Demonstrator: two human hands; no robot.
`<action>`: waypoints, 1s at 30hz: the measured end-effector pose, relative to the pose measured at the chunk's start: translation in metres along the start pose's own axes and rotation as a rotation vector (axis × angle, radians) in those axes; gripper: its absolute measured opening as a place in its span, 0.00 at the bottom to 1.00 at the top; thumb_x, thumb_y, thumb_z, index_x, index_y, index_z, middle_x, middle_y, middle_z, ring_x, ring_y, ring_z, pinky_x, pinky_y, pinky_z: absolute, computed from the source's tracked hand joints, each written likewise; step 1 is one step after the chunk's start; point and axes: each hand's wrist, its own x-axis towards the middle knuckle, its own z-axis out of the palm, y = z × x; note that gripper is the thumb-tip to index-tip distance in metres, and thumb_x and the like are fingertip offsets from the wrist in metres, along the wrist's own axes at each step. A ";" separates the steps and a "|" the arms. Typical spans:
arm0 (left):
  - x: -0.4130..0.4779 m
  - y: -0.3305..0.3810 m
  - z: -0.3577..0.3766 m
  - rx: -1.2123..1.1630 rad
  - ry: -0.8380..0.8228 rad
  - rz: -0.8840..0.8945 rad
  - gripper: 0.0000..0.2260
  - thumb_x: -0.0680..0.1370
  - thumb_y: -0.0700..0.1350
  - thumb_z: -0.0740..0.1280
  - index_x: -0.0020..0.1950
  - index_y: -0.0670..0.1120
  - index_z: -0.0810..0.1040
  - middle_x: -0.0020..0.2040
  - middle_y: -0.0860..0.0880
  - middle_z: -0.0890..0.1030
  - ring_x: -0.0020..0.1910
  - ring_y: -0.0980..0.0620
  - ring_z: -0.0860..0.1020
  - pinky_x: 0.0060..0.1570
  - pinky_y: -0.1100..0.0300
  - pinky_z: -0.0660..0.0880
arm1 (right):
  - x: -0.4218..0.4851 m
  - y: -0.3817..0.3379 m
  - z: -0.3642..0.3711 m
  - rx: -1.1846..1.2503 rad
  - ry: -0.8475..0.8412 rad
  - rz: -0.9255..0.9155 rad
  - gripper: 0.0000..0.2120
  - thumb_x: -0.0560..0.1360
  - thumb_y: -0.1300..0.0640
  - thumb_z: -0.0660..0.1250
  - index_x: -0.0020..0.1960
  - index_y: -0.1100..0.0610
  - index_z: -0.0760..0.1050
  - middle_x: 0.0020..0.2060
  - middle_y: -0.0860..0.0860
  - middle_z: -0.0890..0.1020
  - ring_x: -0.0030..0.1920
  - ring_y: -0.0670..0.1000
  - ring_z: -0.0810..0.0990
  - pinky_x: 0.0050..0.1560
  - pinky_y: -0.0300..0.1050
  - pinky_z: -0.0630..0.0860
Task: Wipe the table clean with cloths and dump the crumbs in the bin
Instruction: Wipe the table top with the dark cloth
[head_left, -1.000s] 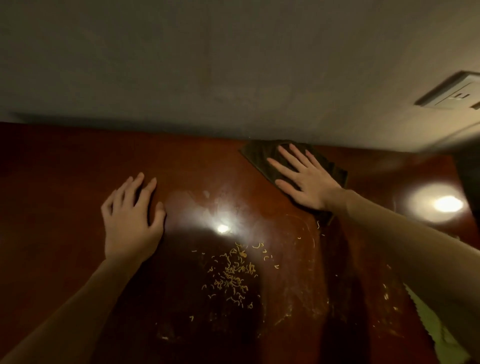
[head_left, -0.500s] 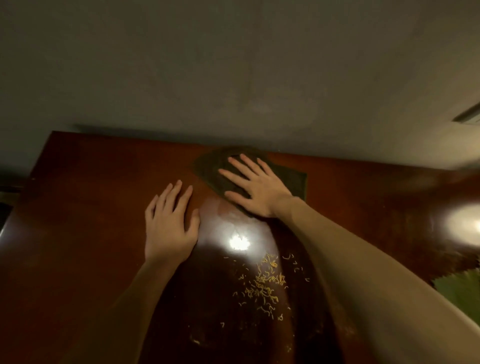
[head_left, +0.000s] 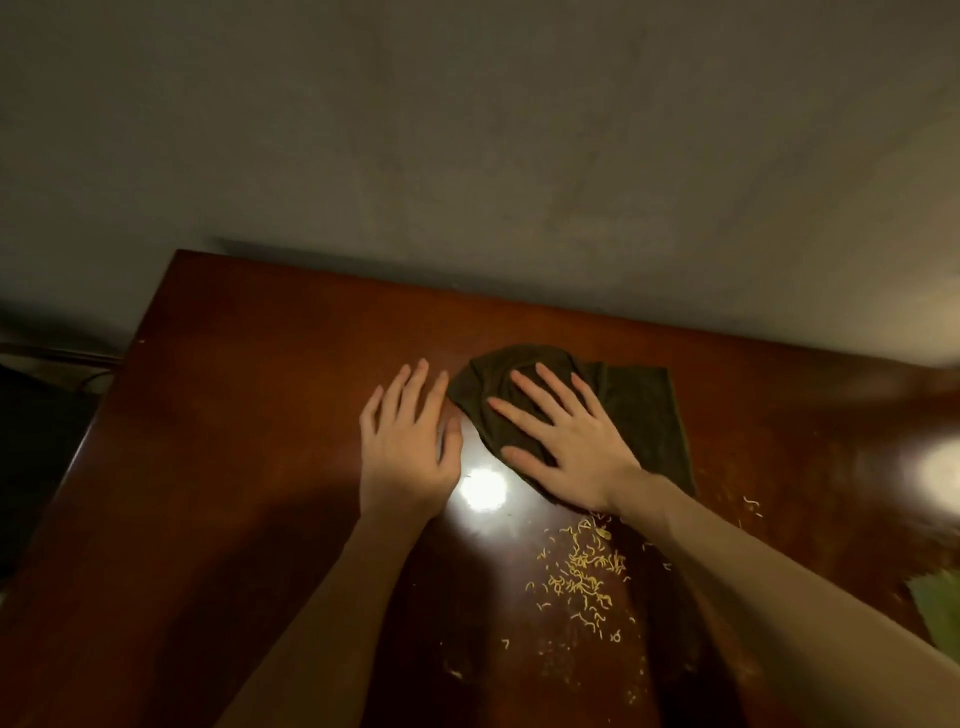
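A dark olive cloth (head_left: 639, 415) is lying on the glossy red-brown worktop (head_left: 260, 415), towards its far edge by the wall, bunching into folds at its left end. The right hand (head_left: 571, 447) is pressing flat on it, fingers (head_left: 543, 397) spread wide and straight. The left hand (head_left: 405, 447) is resting palm-down on the bare wood just beside the cloth, its fingers (head_left: 413, 389) straight and close together, gripping nothing. Pale yellow crumbs (head_left: 582, 571) are lying scattered nearer the person, just below the right wrist.

Wall: plain grey plaster wall (head_left: 467, 130), dimly lit, fills the upper view.
Table: glossy reddish-brown wooden table (head_left: 234, 415), far edge against that wall.
Light: round white glare (head_left: 483, 488) reflected on the polished top.
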 end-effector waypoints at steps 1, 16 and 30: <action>-0.001 -0.001 0.002 0.003 0.018 0.009 0.24 0.83 0.52 0.61 0.78 0.47 0.72 0.80 0.46 0.69 0.81 0.47 0.63 0.80 0.47 0.55 | 0.010 0.003 -0.001 -0.012 0.007 0.016 0.29 0.84 0.30 0.45 0.83 0.33 0.45 0.84 0.44 0.48 0.84 0.51 0.39 0.82 0.60 0.40; 0.002 0.002 -0.009 -0.113 -0.077 -0.074 0.25 0.86 0.52 0.53 0.82 0.44 0.63 0.82 0.47 0.67 0.83 0.51 0.60 0.82 0.46 0.55 | -0.001 -0.048 0.010 -0.035 -0.061 -0.022 0.29 0.85 0.32 0.42 0.83 0.35 0.42 0.84 0.46 0.43 0.83 0.54 0.36 0.81 0.62 0.37; -0.005 0.000 -0.021 -0.327 -0.001 -0.079 0.26 0.87 0.52 0.57 0.83 0.46 0.59 0.86 0.50 0.52 0.84 0.51 0.56 0.81 0.48 0.56 | 0.085 -0.039 -0.006 -0.031 -0.032 0.084 0.32 0.80 0.28 0.38 0.82 0.33 0.39 0.85 0.48 0.43 0.83 0.55 0.36 0.81 0.63 0.39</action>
